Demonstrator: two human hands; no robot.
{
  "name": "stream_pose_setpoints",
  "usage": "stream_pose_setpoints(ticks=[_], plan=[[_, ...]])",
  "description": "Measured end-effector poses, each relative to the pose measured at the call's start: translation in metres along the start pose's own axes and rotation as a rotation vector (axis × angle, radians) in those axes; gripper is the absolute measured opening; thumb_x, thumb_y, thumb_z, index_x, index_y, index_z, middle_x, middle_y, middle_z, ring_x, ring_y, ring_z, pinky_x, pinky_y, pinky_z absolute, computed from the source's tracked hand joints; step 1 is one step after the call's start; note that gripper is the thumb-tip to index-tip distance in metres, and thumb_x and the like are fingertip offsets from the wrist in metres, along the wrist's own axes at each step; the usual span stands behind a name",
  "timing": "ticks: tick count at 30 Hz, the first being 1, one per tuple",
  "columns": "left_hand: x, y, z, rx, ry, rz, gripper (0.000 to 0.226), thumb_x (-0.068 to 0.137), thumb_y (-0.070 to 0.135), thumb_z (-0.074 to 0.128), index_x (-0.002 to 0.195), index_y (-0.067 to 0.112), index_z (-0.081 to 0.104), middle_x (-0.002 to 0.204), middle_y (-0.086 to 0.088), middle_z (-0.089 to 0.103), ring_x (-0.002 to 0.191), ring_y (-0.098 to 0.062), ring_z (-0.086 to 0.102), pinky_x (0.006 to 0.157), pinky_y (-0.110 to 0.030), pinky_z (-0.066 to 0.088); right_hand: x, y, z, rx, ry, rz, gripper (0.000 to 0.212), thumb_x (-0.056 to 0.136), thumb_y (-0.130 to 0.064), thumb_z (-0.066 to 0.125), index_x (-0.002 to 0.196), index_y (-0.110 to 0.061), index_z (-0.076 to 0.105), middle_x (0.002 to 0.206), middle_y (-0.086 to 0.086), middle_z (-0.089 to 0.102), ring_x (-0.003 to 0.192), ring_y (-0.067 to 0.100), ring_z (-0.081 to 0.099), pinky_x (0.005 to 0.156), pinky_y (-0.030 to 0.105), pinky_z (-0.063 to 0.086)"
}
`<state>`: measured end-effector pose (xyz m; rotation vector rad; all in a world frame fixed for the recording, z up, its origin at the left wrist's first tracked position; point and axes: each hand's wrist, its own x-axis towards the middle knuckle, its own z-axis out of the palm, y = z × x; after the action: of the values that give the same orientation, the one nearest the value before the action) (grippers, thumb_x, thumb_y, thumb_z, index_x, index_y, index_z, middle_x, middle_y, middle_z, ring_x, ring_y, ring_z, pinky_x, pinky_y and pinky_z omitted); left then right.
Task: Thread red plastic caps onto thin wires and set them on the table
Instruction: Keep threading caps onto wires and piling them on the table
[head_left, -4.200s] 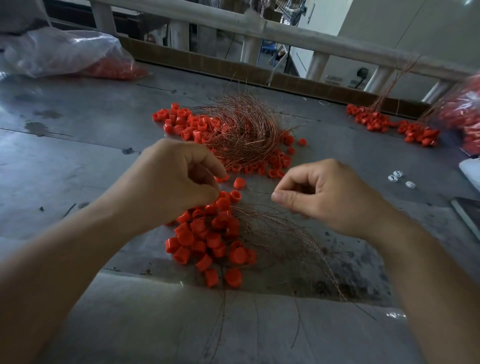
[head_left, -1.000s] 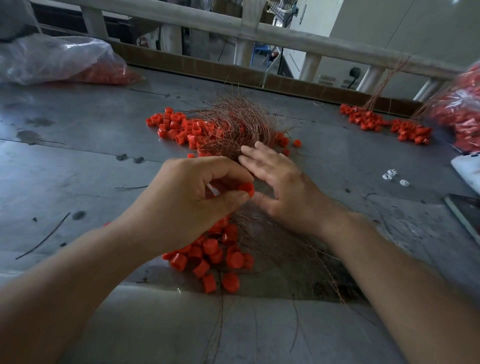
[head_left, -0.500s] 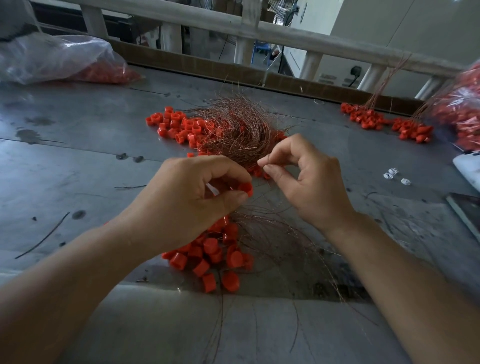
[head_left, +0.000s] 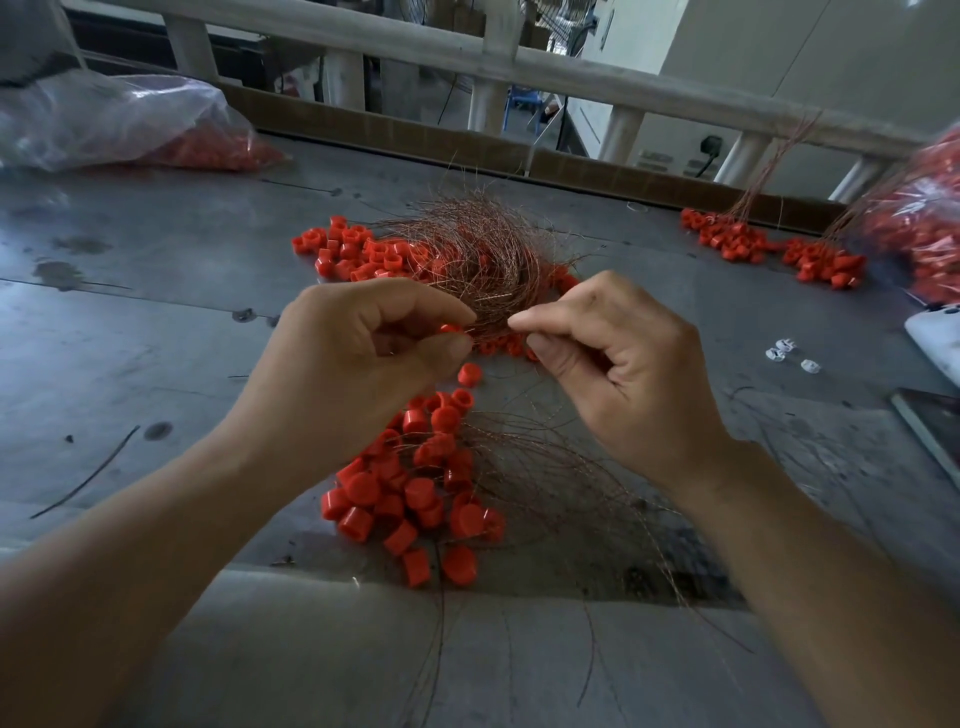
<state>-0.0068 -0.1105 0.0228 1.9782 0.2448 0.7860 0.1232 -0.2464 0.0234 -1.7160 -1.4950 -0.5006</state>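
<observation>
Here the main risk is a missed insertion. The wire strand (head_left: 492, 328) is thin and flexible, so its tip may bend or slide past the red cap (head_left: 451, 328) instead of entering it. A second risk is snagging. The right hand (head_left: 623, 374) works just in front of the tangled wire bundle (head_left: 478, 260), so pulling one strand may drag its neighbours and scatter the loose caps (head_left: 353, 254) beside it on the worktop (head_left: 156, 312). A weak pinch may drop the cap into the threaded pile (head_left: 415, 488) near the person.

Left hand (head_left: 363, 358): fingers (head_left: 415, 306) curled, with thumb and forefinger pinching the cap above the worktop, between the two piles. Right hand: thumb and forefinger closed tip to tip, apparently on the strand, which is barely visible. The remaining fingers are curled toward the palm.
</observation>
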Motion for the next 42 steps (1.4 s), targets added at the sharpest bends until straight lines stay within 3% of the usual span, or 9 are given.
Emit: stream_pose_setpoints(ticks=[5, 8, 12, 15, 18, 24, 32, 38, 42], plan=[[-0.001, 0.002, 0.001, 0.050, -0.022, 0.032, 0.022, 0.058, 0.050, 0.061, 0.077, 0.040, 0.065, 0.076, 0.017, 0.068, 0.062, -0.002, 0.064, 0.063, -0.017, 0.054, 0.000, -0.001, -0.001, -0.026, 0.008, 0.019, 0.013, 0.083, -0.005, 0.062, 0.092, -0.005, 0.071, 0.078, 0.007, 0.062, 0.068, 0.015, 0.058, 0.060, 0.020, 0.046], [-0.001, 0.001, 0.002, 0.053, -0.027, 0.054, 0.009, 0.068, 0.034, 0.067, 0.076, 0.038, 0.066, 0.073, 0.021, 0.068, 0.058, 0.001, 0.062, 0.059, -0.013, 0.052, 0.000, -0.001, -0.001, -0.020, -0.008, 0.021, 0.013, 0.083, -0.006, 0.062, 0.092, -0.005, 0.071, 0.079, 0.003, 0.061, 0.069, 0.010, 0.056, 0.062, 0.014, 0.043], [-0.001, 0.001, 0.001, 0.098, -0.030, 0.075, 0.026, 0.073, 0.013, 0.070, 0.076, 0.038, 0.065, 0.078, 0.024, 0.067, 0.058, 0.003, 0.062, 0.056, -0.008, 0.049, -0.001, -0.004, 0.000, 0.008, -0.026, 0.040, 0.014, 0.080, -0.007, 0.064, 0.093, -0.005, 0.070, 0.080, -0.007, 0.054, 0.072, 0.005, 0.051, 0.064, 0.007, 0.040], [-0.001, 0.004, 0.002, 0.083, -0.049, 0.066, 0.014, 0.069, 0.030, 0.066, 0.077, 0.041, 0.064, 0.080, 0.025, 0.067, 0.062, 0.003, 0.063, 0.060, -0.009, 0.050, -0.002, -0.008, 0.001, 0.017, -0.055, 0.035, 0.010, 0.079, -0.010, 0.066, 0.087, -0.006, 0.070, 0.078, -0.008, 0.056, 0.071, 0.004, 0.051, 0.063, 0.007, 0.040], [0.000, 0.003, 0.003, 0.104, -0.034, 0.055, 0.021, 0.060, 0.043, 0.061, 0.080, 0.044, 0.063, 0.085, 0.028, 0.065, 0.068, 0.002, 0.063, 0.066, -0.008, 0.049, -0.001, -0.008, 0.000, 0.018, -0.037, 0.043, 0.004, 0.080, -0.006, 0.064, 0.081, -0.004, 0.068, 0.077, -0.006, 0.055, 0.070, 0.005, 0.052, 0.065, 0.009, 0.041], [0.001, 0.001, 0.000, 0.064, 0.011, 0.052, 0.028, 0.058, 0.037, 0.063, 0.084, 0.046, 0.062, 0.082, 0.021, 0.068, 0.073, 0.004, 0.062, 0.069, -0.005, 0.048, 0.001, -0.007, -0.006, 0.119, -0.001, 0.129, 0.015, 0.081, -0.005, 0.062, 0.086, -0.020, 0.062, 0.076, -0.019, 0.050, 0.066, -0.006, 0.047, 0.062, 0.005, 0.035], [0.001, 0.001, 0.001, -0.042, 0.002, 0.036, 0.029, 0.053, 0.036, 0.066, 0.081, 0.038, 0.060, 0.080, 0.021, 0.067, 0.068, 0.002, 0.064, 0.062, -0.008, 0.049, 0.002, -0.014, -0.006, 0.198, -0.012, 0.147, 0.013, 0.079, -0.010, 0.065, 0.079, -0.022, 0.060, 0.074, -0.009, 0.057, 0.062, -0.003, 0.047, 0.057, 0.007, 0.035], [0.000, 0.001, 0.002, 0.069, -0.031, 0.076, 0.034, 0.062, 0.009, 0.078, 0.080, 0.033, 0.064, 0.077, 0.013, 0.069, 0.071, -0.001, 0.065, 0.065, -0.014, 0.053, 0.002, -0.019, -0.006, 0.234, -0.077, 0.142, 0.011, 0.078, -0.011, 0.065, 0.077, -0.021, 0.061, 0.074, -0.005, 0.057, 0.065, 0.007, 0.050, 0.059, 0.009, 0.037], [-0.002, 0.003, 0.003, 0.074, -0.034, 0.115, 0.033, 0.064, 0.003, 0.077, 0.082, 0.028, 0.066, 0.083, 0.014, 0.070, 0.073, -0.001, 0.066, 0.066, -0.012, 0.052, 0.001, -0.023, -0.003, 0.246, -0.108, 0.164, 0.008, 0.077, -0.018, 0.066, 0.076, -0.023, 0.060, 0.071, -0.008, 0.055, 0.064, 0.005, 0.049, 0.057, 0.008, 0.035]])
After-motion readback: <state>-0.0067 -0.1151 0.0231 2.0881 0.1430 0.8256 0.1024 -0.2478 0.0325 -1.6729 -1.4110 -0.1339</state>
